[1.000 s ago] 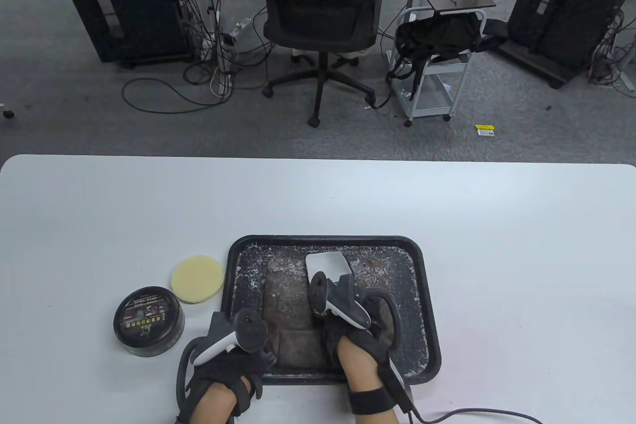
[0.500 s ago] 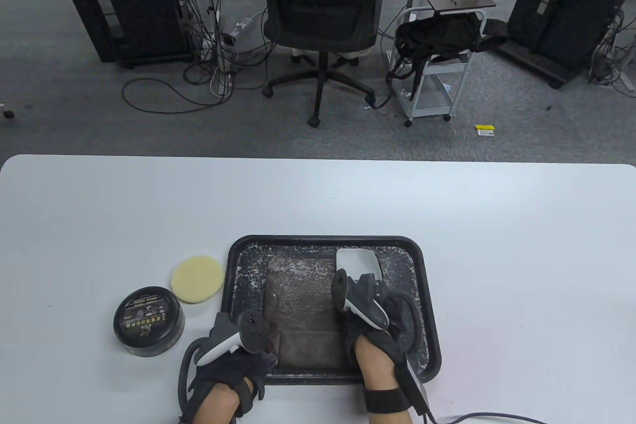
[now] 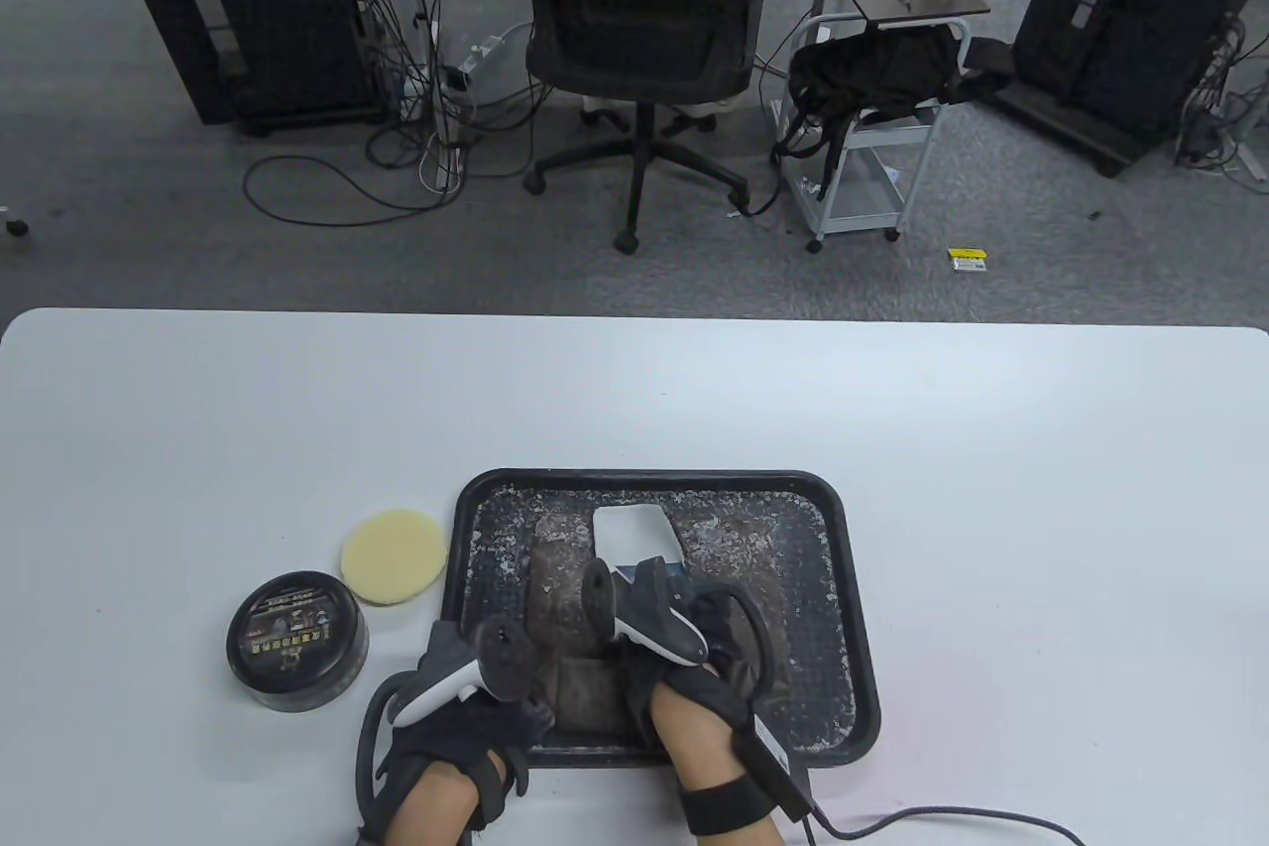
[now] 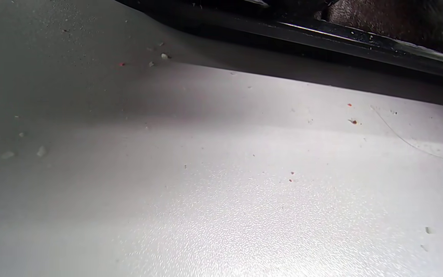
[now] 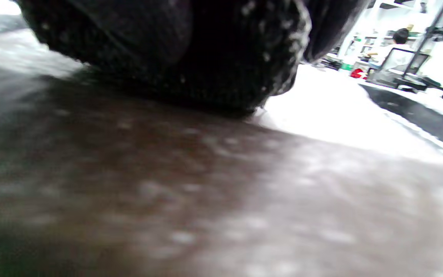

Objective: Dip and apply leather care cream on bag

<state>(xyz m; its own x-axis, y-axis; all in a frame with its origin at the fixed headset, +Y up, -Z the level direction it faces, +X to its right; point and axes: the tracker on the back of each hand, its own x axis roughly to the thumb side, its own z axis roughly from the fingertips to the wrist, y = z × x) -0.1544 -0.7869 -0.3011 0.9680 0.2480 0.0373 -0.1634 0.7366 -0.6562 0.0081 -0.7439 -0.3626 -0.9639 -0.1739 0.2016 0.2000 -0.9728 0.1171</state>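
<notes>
Seen from above the table, a flat brown leather bag (image 3: 565, 588), mottled with pale flecks of cream, lies inside a black rectangular plastic tray (image 3: 861, 677) near the front edge of the white table (image 3: 991, 489). The right hand (image 3: 694, 667) reaches over the bag's middle and presses a white rectangular applicator pad (image 3: 634, 534) down on the leather. How its fingers lie on the pad is hidden under the tracker, so whether they clutch it or press it flat cannot be told. The left hand (image 3: 466, 697) sits at the tray's near left corner, apparently steadying the bag or the tray so it does not slide under the rubbing. Its fingers are also hidden, and its grip cannot be told. To the left of the tray stand a round black tin of leather care cream (image 3: 295, 640), lid on, and just behind it a round pale-yellow foam sponge (image 3: 394, 556), both within easy reach for another dip.

The left wrist view shows mostly bare white tabletop with small crumbs, with the tray's dark rim (image 4: 360, 42) running across the top and a patch of brown leather (image 4: 398, 19) beyond it. No fingers appear.

The right wrist view is blurred: dark gloved fingers (image 5: 206, 50) bear down close over the brown, cream-speckled leather (image 5: 167, 200). The spreading step seems well under way.
</notes>
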